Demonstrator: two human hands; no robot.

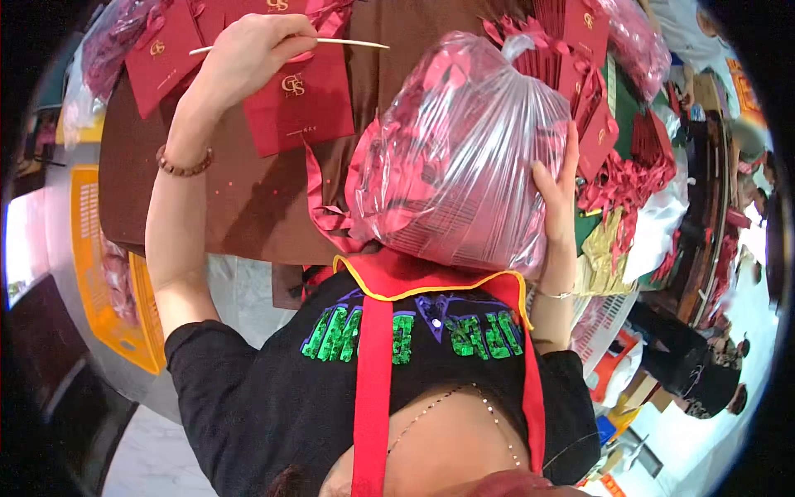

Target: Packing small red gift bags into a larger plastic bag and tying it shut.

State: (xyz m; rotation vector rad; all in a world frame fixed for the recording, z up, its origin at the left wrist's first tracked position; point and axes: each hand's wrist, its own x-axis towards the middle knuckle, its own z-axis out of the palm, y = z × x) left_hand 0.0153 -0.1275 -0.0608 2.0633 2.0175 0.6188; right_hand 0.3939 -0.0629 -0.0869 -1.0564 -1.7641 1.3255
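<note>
My left hand [258,51] is closed around a thin pale stick [352,42], raised over the far left of the table; the stick pokes out on both sides of the fist. A red paper bag [302,103] with gold print lies just below that hand. My right hand [560,186] rests against the right side of a clear plastic sack [464,157], fingers stretched upward and thumb apart. The sack bulges with red folded bags and ribbons, and its top is gathered into a knot. A loose red ribbon [319,190] trails from its left side.
A brown cloth [240,195] covers the table. More red bags [161,58] lie at the far left, with red ribbons [629,178] heaped at right. An orange crate [91,265] stands on the floor at left. Other people [696,356] are off to the right.
</note>
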